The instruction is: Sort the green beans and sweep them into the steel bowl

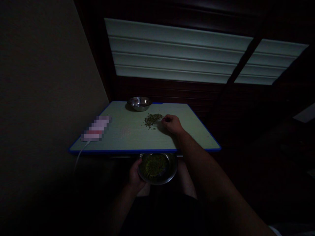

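Observation:
My left hand [136, 175] grips the rim of a metal bowl [169, 178] below the table's near edge, thumb over the rim. Small greenish grains or beans [154, 165] lie inside that bowl. Over the tabletop, my right hand [172, 123] is curled with its fingers drawn together, at the right side of a loose pile of small greenish-brown grains [152, 120]. Whether anything is between those fingers is too dark to make out. A second metal bowl [139, 103] stands at the far edge, behind the pile and to its left.
The pale table [118, 142] has a blue edge. At its left lies a blurred-out pinkish device [97, 128] with a white cable [78, 157] hanging over the near edge. A wall [54, 65] rises on the left, and dark slatted panels [177, 55] stand behind the table.

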### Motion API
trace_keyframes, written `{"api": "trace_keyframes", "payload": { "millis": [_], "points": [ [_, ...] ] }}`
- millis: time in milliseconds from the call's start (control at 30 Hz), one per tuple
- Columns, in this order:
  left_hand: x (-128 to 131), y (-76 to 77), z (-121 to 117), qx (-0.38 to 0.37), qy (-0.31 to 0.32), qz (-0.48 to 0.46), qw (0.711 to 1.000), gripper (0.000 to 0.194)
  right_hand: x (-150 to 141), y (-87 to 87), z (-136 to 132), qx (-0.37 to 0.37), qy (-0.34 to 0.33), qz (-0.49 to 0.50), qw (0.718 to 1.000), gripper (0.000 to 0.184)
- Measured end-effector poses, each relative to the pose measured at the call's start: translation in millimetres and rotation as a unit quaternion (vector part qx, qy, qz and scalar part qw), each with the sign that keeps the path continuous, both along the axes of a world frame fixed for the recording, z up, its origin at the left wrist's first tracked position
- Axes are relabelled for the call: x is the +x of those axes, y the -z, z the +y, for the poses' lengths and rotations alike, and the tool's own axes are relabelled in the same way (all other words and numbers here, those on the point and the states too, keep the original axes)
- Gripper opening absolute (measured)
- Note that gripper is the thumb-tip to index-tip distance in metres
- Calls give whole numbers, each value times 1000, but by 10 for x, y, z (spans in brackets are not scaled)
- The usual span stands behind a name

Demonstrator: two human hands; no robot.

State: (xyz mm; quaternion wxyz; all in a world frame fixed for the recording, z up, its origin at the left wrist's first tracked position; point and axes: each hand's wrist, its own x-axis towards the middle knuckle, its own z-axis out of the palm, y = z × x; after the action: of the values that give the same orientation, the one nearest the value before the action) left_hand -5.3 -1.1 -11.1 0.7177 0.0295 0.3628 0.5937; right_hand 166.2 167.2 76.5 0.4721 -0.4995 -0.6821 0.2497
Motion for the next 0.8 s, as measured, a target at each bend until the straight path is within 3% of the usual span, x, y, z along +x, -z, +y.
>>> {"api": "trace_keyframes", "payload": {
  "millis": [333,567,800],
  "points": [
    [4,-22,-6,-2,3,2,1000,22,-2,-1,-19,-34,-6,8,999,10],
    [1,-23,-6,-9,3,3,1000,23,-14,-39,-56,-65,-45,38,996,14],
    [17,-68,-7,-23,-11,0,1000,21,-28,-66,-68,-65,0,33,997,11]
  ]
}}
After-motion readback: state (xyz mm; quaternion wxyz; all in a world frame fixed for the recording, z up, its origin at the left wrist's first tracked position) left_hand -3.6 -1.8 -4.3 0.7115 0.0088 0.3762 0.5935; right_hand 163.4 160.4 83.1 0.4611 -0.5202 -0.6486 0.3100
